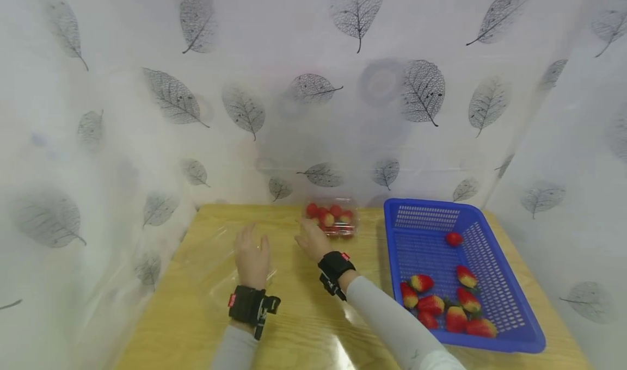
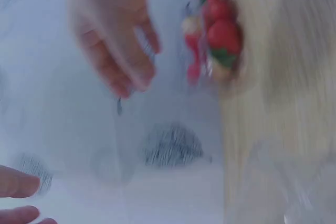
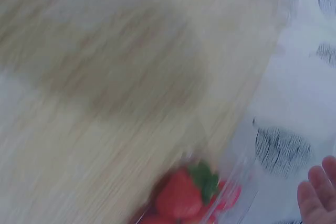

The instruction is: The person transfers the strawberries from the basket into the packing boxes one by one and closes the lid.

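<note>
Table: a yellow wood-grain top (image 1: 299, 326) is bearing a blue rectangular mesh-sided plastic basket (image 1: 426, 253) holding loose red-and-yellow strawberries (image 1: 456, 319).
Strawberry box: a clear plastic box (image 1: 345, 202) of strawberries is standing left of the basket.
Hands: left hand (image 1: 253, 258) and right hand (image 1: 314, 240) are hanging left of the basket, fingers relaxed, gripping nothing.
Room: white leaf-printed sheeting (image 1: 294, 136) is rising behind the basket.
</note>
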`<state>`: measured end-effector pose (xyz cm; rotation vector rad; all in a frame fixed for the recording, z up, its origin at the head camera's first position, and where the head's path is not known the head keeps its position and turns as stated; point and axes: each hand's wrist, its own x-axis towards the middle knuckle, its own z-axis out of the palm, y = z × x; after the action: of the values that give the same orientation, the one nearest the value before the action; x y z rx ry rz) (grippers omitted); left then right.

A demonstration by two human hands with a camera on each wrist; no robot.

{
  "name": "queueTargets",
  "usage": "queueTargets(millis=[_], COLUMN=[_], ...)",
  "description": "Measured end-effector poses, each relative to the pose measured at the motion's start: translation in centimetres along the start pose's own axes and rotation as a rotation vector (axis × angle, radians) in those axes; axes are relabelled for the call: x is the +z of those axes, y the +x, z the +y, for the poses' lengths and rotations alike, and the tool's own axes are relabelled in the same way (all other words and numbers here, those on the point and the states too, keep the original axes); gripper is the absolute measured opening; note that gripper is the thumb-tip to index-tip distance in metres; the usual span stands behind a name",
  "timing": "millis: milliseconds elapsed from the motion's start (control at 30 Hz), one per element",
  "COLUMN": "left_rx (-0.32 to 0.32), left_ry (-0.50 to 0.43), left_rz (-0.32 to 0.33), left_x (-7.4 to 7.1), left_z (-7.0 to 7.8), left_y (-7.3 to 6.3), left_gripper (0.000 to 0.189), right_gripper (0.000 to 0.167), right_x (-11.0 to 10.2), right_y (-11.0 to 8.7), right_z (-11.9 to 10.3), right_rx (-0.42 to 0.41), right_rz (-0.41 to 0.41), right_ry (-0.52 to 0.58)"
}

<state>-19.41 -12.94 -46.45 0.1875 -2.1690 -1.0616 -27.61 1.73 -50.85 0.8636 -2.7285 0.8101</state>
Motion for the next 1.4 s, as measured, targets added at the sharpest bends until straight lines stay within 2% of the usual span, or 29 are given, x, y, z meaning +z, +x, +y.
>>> queueTargets(millis=[67, 100, 167, 233, 300, 367, 400, 533, 567, 600, 633, 767, 800, 900, 967, 1000, 1167, 1200, 1233, 1300, 1333, 1400], left_rx=[-0.009, -0.019, -0.05, -0.11, -0.205, -0.328, -0.382, -0.543, -0.564, -0.584, -0.603, -0.645, -0.653, -0.683, -0.711, -0.722, -0.773, -0.778, -0.782, -0.778, -0.778, -0.782], left_ry=[0.037, 0.067, 0.131, 0.211, 0.26, 0.276, 0.285, 0.298, 0.294, 0.289, 0.277, 0.234, 0.228, 0.196, 0.159, 0.147, 0.028, 0.019, 0.011, 0.013, 0.013, 0.02], left_rz=[0.039, 0.053, 0.061, 0.035, -0.013, -0.075, -0.095, -0.17, -0.186, -0.201, -0.22, -0.272, -0.276, -0.249, -0.224, -0.214, -0.191, -0.185, -0.182, -0.188, -0.187, -0.185], left_x=[-1.8, -2.7, -4.6, -6.4, -7.9, -9.3, -9.8, -11.3, -11.5, -11.7, -11.8, -11.7, -11.6, -11.3, -11.2, -11.1, -11.0, -10.9, -10.9, -10.8, -10.8, -10.9], left_z=[-0.6, -1.0, -1.9, -2.9, -4.0, -4.9, -5.3, -7.0, -7.4, -7.7, -8.0, -9.1, -9.3, -9.7, -9.8, -9.8, -9.9, -9.9, -10.0, -10.0, -10.0, -9.9], left_y=[-0.4, -0.7, -1.1, -1.4, -2.0, -2.6, -2.9, -4.3, -4.6, -4.9, -5.1, -6.0, -6.3, -6.8, -7.0, -7.0, -7.0, -7.0, -7.0, -7.1, -7.1, -7.1], left_gripper=[0.035, 0.036, 0.036, 0.037, 0.039, 0.042, 0.044, 0.049, 0.049, 0.05, 0.051, 0.052, 0.052, 0.049, 0.046, 0.045, 0.042, 0.042, 0.042, 0.042, 0.042, 0.042], right_gripper=[0.036, 0.043, 0.042, 0.041, 0.04, 0.041, 0.042, 0.048, 0.048, 0.047, 0.046, 0.039, 0.037, 0.03, 0.027, 0.027, 0.023, 0.023, 0.022, 0.02, 0.02, 0.021], right_x=[0.5, 0.8, 1.3, 1.8, 2.5, 3.5, 5.1, 10.3, 12.1, 13.4, 13.7, 17.4, 17.8, 19.7, 19.1, 18.5, 9.3, 9.4, 9.9, 12.5, 13.0, 16.6], right_y=[-0.1, -0.1, -0.1, -0.1, -0.2, -0.3, -0.2, 0.2, 0.3, 0.5, 0.5, 0.4, 0.4, 0.2, 0.0, -0.2, -1.6, -1.6, -1.6, -1.3, -1.3, -0.9], right_z=[-0.9, -1.4, -2.2, -2.9, -3.2, -3.3, -2.3, 0.2, 1.2, 1.8, 1.7, 2.9, 2.9, 3.7, 3.2, 3.0, -3.4, -3.3, -3.1, -1.4, -1.2, 1.4], right_rx=[-0.007, 0.029, 0.017, 0.011, 0.013, 0.017, -0.014, -0.022, -0.047, -0.037, 0.0, 0.0, 0.021, 0.006, 0.018, -0.001, 0.109, 0.086, 0.106, 0.072, 0.06, 0.019], right_rz=[-0.047, -0.012, -0.038, -0.062, -0.076, -0.091, -0.078, -0.105, -0.078, -0.083, -0.098, -0.024, -0.028, 0.027, 0.026, 0.038, -0.027, 0.007, 0.009, 0.057, 0.069, 0.098], right_ry=[0.005, 0.154, 0.165, 0.174, 0.203, 0.223, 0.226, 0.277, 0.264, 0.294, 0.309, 0.247, 0.249, 0.239, 0.271, 0.295, 0.399, 0.403, 0.402, 0.355, 0.32, 0.313])
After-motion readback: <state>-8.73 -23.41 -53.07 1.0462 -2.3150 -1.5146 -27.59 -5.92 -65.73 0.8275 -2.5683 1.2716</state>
